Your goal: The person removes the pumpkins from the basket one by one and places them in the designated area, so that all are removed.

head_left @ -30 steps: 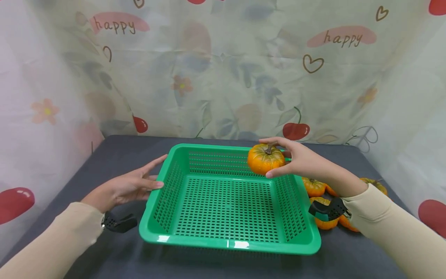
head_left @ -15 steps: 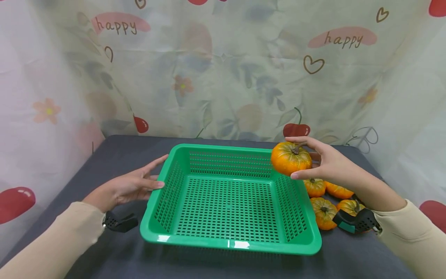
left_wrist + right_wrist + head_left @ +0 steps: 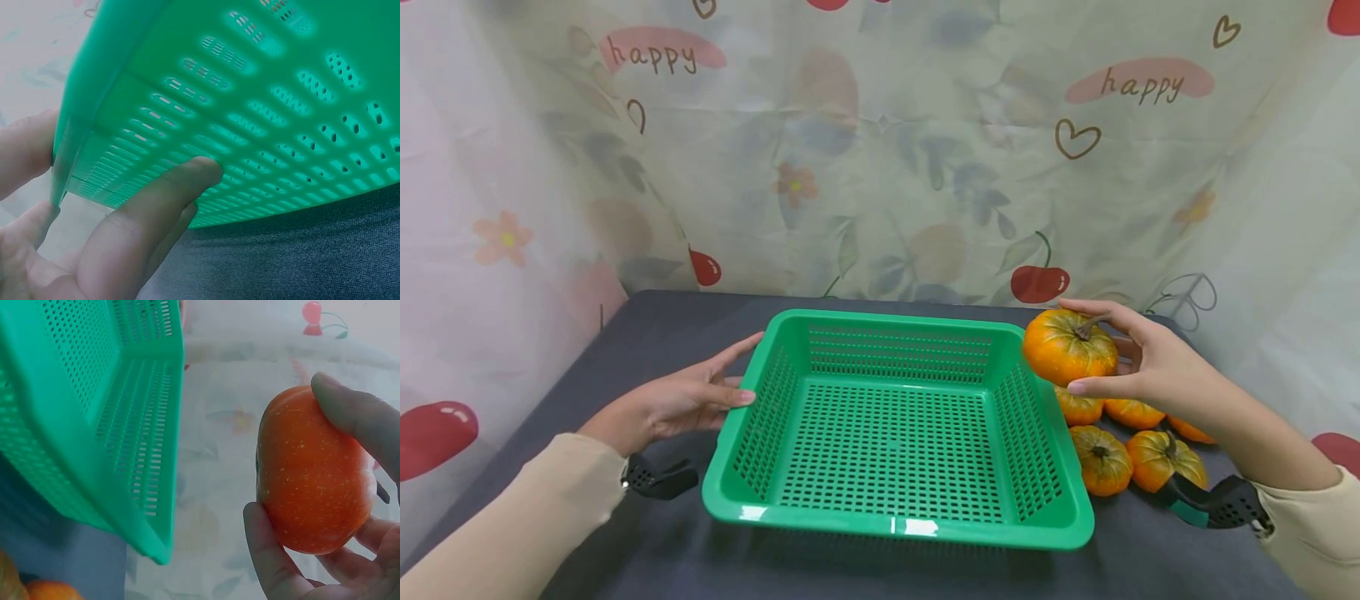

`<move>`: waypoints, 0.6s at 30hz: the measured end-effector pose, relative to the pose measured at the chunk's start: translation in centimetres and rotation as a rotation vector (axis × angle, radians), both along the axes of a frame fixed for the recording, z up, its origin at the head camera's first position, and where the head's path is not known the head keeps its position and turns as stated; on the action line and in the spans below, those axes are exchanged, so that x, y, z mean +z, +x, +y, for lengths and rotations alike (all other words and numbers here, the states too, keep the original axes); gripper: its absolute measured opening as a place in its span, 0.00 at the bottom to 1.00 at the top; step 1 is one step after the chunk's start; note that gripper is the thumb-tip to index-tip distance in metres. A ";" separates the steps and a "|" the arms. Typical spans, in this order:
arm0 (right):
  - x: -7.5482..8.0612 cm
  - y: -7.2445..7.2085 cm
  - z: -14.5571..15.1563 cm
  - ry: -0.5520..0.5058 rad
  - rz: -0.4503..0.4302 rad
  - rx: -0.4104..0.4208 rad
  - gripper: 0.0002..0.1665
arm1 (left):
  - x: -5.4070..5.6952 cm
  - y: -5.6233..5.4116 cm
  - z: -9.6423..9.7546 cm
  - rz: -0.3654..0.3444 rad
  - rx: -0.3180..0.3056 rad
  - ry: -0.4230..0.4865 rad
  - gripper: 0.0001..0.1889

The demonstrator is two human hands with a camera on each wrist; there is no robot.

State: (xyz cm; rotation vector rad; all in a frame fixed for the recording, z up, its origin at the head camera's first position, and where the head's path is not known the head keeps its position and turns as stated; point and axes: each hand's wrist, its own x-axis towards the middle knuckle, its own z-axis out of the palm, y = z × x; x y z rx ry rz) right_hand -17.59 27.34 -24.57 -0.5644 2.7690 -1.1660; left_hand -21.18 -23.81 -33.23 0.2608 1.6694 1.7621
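Note:
A green perforated plastic basket [image 3: 891,450] stands in the middle of the dark table, its inside bare. At its left side, my left hand [image 3: 681,400] holds the rim; in the left wrist view the thumb lies at the rim and other fingers [image 3: 156,206] press the outer wall. My right hand [image 3: 1157,358] grips a small orange pumpkin [image 3: 1067,348] above the basket's right rim, thumb on one side and fingers on the other. The right wrist view shows this pumpkin's smooth orange underside [image 3: 312,472] apart from the basket.
Several more small pumpkins [image 3: 1101,461] lie on the table [image 3: 647,533] just right of the basket, under my right hand and forearm. A patterned cloth [image 3: 880,167] hangs behind the table and along both sides.
My right hand has carried the pumpkin rightward, from over the basket's far right part to above its right rim, uncovering more pumpkins on the table. Left hand and basket stay put.

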 end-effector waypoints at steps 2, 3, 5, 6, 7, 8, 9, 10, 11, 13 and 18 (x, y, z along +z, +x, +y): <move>-0.4 0.1 0.5 -0.015 0.013 -0.001 0.46 | 0.0 0.0 0.0 -0.002 0.003 -0.002 0.50; -0.6 0.2 0.8 -0.021 0.020 -0.003 0.47 | -0.1 0.0 -0.1 -0.003 0.004 -0.003 0.50; -0.9 0.3 1.3 -0.031 0.040 -0.009 0.47 | -0.1 -0.1 -0.1 -0.007 0.008 -0.003 0.50; -1.1 0.4 1.6 -0.040 0.047 -0.007 0.47 | -0.1 -0.1 -0.1 -0.007 0.009 -0.004 0.50; -1.2 0.5 1.9 -0.048 0.050 -0.008 0.47 | -0.1 -0.1 -0.1 -0.008 0.009 -0.005 0.50; -1.4 0.6 2.2 -0.056 0.048 -0.011 0.47 | -0.1 -0.1 -0.1 -0.008 0.009 -0.005 0.50; -1.6 0.7 2.5 -0.061 0.048 -0.016 0.47 | -0.1 -0.1 -0.1 -0.008 0.009 -0.006 0.50; -1.7 0.8 2.9 -0.064 0.047 -0.021 0.47 | -0.1 -0.1 -0.1 -0.008 0.009 -0.006 0.50; -1.9 0.9 3.2 -0.070 0.042 -0.026 0.47 | -0.1 -0.1 -0.1 -0.008 0.009 -0.008 0.51; -2.2 1.1 3.9 -0.067 0.033 -0.045 0.47 | -0.1 -0.1 -0.1 -0.008 0.010 -0.011 0.51; -3.1 1.7 5.5 -0.035 0.022 -0.111 0.46 | 0.0 -0.1 -0.1 -0.008 0.011 -0.014 0.51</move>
